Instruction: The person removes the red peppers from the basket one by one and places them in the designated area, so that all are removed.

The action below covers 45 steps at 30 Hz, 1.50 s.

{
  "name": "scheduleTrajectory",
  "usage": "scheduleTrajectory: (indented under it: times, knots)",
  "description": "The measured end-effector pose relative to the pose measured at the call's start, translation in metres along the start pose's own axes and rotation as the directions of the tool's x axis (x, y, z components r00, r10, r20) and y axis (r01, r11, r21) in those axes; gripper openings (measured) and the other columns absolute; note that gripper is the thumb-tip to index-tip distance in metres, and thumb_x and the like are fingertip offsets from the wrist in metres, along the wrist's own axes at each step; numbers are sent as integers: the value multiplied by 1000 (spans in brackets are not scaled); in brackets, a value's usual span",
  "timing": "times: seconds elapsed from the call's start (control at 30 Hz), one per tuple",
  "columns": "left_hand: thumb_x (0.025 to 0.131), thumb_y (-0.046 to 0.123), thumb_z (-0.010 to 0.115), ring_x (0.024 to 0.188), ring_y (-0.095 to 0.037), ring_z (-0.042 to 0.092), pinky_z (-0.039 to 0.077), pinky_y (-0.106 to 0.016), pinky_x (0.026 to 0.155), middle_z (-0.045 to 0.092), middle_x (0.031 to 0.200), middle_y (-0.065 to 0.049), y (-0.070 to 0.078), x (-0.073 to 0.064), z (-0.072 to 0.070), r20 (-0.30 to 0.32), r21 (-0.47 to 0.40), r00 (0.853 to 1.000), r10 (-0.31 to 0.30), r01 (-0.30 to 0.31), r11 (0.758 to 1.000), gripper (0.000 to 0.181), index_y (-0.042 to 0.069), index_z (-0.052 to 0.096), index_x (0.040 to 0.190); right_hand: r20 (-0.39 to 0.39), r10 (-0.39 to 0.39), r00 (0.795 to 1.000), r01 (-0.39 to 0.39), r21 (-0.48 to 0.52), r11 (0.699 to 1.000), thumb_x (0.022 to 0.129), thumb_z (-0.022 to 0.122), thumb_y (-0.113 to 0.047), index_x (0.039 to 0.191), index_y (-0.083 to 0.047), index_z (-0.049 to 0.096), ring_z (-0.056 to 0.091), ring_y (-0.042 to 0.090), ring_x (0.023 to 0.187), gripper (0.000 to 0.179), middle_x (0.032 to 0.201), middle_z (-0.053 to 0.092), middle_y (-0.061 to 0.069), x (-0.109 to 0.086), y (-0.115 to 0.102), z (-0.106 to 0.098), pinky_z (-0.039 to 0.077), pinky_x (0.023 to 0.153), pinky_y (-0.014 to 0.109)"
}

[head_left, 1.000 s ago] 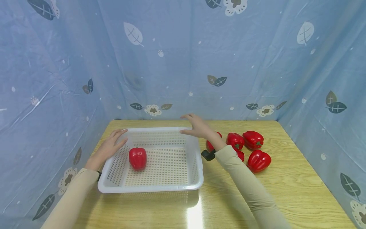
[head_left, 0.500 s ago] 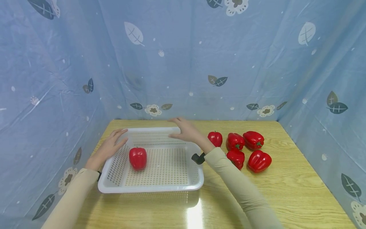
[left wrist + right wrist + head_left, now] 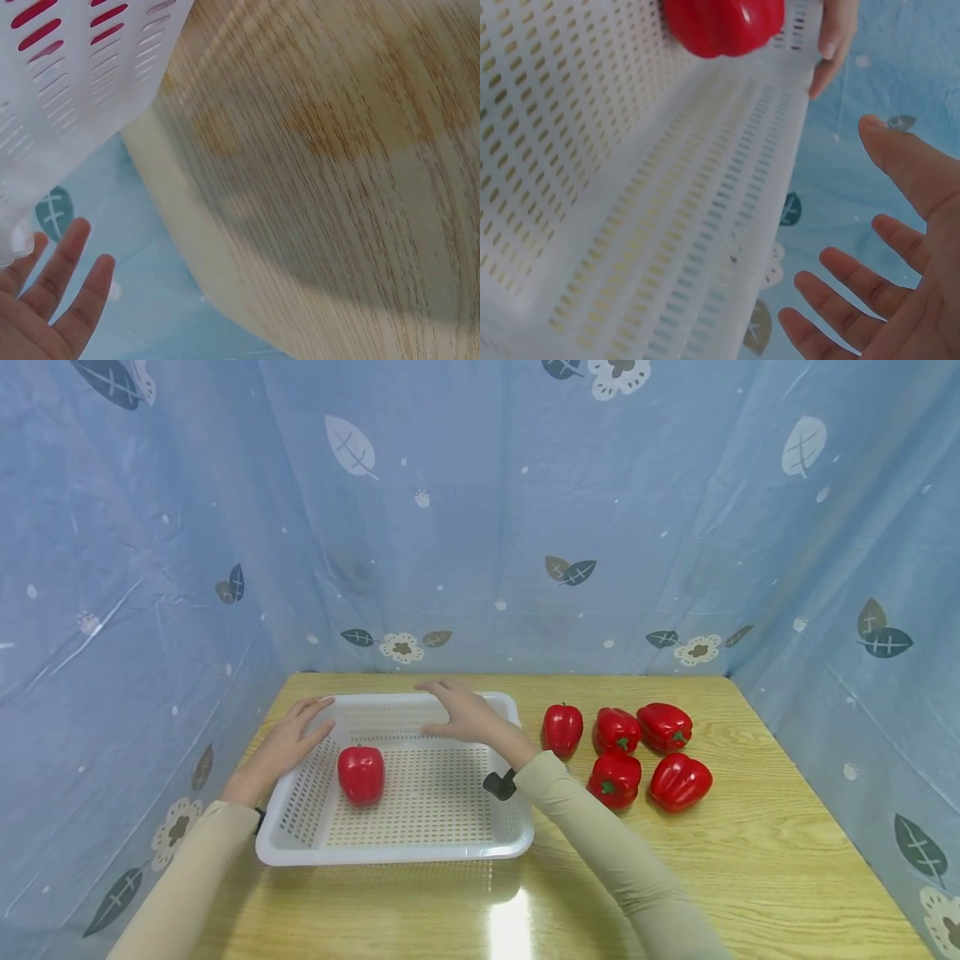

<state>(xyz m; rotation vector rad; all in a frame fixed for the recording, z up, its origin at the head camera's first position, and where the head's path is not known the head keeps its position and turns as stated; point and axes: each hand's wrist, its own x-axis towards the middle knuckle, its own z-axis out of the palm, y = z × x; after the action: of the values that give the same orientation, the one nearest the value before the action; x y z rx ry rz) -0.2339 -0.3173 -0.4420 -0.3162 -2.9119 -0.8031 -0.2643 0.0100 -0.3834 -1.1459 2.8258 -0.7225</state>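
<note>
A white perforated plastic basket (image 3: 420, 852) sits on the wooden table with one red bell pepper (image 3: 362, 776) inside, toward its left. My left hand (image 3: 285, 745) rests at the basket's left rim near the back corner; in the left wrist view its fingers (image 3: 64, 255) are spread loosely outside the basket wall. Over the basket's back right part hovers my right hand (image 3: 468, 714), thumb apart from the fingers and nothing held. The right wrist view shows that palm (image 3: 922, 292) with spread fingers beyond the basket's long side.
Several red bell peppers lie on the table right of the basket, among them an upright one (image 3: 562, 729) nearest it and one (image 3: 680, 782) lying on its side. A blue leaf-patterned curtain (image 3: 480, 527) encloses the table (image 3: 772, 852) at the back and sides.
My right hand has moved left, from the basket's back right corner to over its inside, uncovering the peppers behind the forearm. The left hand, basket and peppers have stayed put.
</note>
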Motion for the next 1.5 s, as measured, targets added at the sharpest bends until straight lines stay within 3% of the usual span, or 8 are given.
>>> scheduleTrajectory:
  times: [0.6, 0.8, 1.13, 1.5]
  knots:
    - [95, 43, 46, 129, -47, 31, 32, -68, 94, 22, 149, -17, 0, 1, 2, 9, -4, 1000, 1, -1, 1000, 60, 18, 29, 146, 78, -2, 997, 4, -32, 999, 79, 69, -45, 142, -26, 34, 49, 20, 118, 74, 135, 44, 5, 15, -16, 37, 48, 92, 38]
    - [95, 42, 46, 129, -47, 30, 30, -69, 94, 22, 149, -18, -2, 3, 2, 7, -5, 1000, 9, -9, 1000, 59, 19, 29, 146, 81, -2, 997, 4, -24, 1000, 78, 70, -45, 142, -26, 35, 48, 21, 121, 75, 137, 43, 4, 19, -20, 47, 46, 94, 42]
    - [94, 47, 45, 129, -46, 31, 33, -68, 93, 20, 150, -16, 1, 2, 1, 22, 6, 999, -28, 28, 1000, 61, 22, 27, 147, 106, -24, 994, 33, -82, 996, 75, 71, -51, 142, -28, 34, 44, 20, 126, 80, 141, 41, 3, 29, -29, 60, 44, 98, 42]
    - [96, 43, 44, 129, -48, 30, 28, -69, 96, 23, 148, -18, -3, 3, 3, -5, 17, 1000, 15, -15, 1000, 58, 18, 30, 146, 160, -34, 987, 56, -131, 990, 72, 71, -55, 145, -28, 27, 46, 17, 123, 90, 139, 42, 2, 39, -41, 73, 48, 92, 36]
